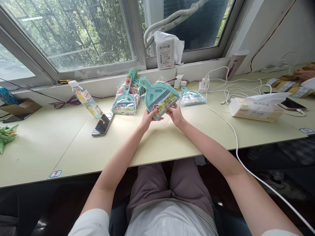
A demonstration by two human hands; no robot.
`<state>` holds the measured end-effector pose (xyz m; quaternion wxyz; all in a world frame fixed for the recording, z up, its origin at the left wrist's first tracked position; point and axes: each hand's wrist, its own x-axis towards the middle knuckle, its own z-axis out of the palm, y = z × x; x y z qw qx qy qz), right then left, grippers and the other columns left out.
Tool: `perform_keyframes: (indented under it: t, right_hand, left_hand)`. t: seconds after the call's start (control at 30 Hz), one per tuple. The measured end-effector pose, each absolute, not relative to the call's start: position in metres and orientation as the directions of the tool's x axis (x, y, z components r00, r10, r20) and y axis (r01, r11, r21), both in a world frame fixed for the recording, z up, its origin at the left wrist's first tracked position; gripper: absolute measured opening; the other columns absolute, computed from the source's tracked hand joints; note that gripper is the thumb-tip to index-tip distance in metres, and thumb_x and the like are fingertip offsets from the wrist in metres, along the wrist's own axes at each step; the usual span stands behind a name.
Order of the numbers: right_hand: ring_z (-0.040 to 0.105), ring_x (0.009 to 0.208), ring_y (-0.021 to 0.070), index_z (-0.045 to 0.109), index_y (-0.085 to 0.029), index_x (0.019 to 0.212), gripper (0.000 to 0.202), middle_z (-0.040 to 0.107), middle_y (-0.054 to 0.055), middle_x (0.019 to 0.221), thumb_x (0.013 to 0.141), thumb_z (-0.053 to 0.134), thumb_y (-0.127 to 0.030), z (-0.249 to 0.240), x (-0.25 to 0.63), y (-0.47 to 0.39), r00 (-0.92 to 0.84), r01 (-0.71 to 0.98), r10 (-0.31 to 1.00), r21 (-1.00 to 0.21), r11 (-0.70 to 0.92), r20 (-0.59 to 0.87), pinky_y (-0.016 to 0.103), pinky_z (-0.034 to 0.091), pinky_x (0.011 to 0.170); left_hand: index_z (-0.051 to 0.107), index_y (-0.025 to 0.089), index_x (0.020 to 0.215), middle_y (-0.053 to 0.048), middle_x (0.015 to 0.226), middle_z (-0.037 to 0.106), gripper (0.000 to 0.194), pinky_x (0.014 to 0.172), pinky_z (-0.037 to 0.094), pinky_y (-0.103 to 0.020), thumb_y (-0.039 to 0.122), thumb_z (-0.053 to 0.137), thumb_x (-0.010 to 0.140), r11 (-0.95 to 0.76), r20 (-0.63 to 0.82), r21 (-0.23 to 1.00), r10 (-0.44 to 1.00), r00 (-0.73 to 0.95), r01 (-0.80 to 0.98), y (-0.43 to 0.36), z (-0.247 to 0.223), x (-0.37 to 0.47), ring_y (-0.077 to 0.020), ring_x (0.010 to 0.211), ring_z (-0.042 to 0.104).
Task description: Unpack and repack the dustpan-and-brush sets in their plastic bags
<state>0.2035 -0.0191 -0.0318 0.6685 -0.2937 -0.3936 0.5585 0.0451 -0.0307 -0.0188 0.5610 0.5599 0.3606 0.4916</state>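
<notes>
left fingers (pixel 153 113) + right fingers (pixel 173 110) | hold teal dustpan (pixel 157 91) | bottle (pixel 86 100) by phone (pixel 102 124)

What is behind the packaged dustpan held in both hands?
Green dustpans show partly past its left edge, with the window ledge beyond. The packaged dustpan hides whatever lies directly behind.

- So a pale yellow-green table (pixel 73 154) is running along under the window and carrying a load of stuff.
- Far left, a cardboard box (pixel 33 106) is sitting near the back, and some green spiky pieces (pixel 7 136) are lying closer in.
- A labelled bottle (pixel 86 100) is standing just beside a dark-screened phone (pixel 103 124).
- Plastic-wrapped dustpan sets (pixel 125 102) are bunching up near the back edge; another wrapped set (pixel 192 99) is lying further right.
- White cables (pixel 237 92) are tangling behind a tissue pack (pixel 256 110).
- Number stickers (pixel 56 173) are clinging near the front edge, lol.
</notes>
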Motion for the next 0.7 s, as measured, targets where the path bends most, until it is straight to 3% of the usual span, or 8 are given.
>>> perform_keyframes:
  t: [0.7]
  right_hand:
    - [0.07,0.096,0.021,0.059,-0.023,0.093,0.025,0.073,0.0,0.098,0.072,0.073,-0.026,-0.033,0.2041,-0.0175,0.055,-0.552,0.982,-0.814,0.18,0.18,0.042,0.058,0.094]
  left_hand:
    - [0.053,0.014,0.12,-0.014,0.113,0.069,0.051,0.07,0.062,-0.041,0.04,0.067,0.078,-0.114,0.158,0.978,0.951,0.267,-0.174,-0.0301,-0.02,0.044,-0.0236,0.075,0.072]
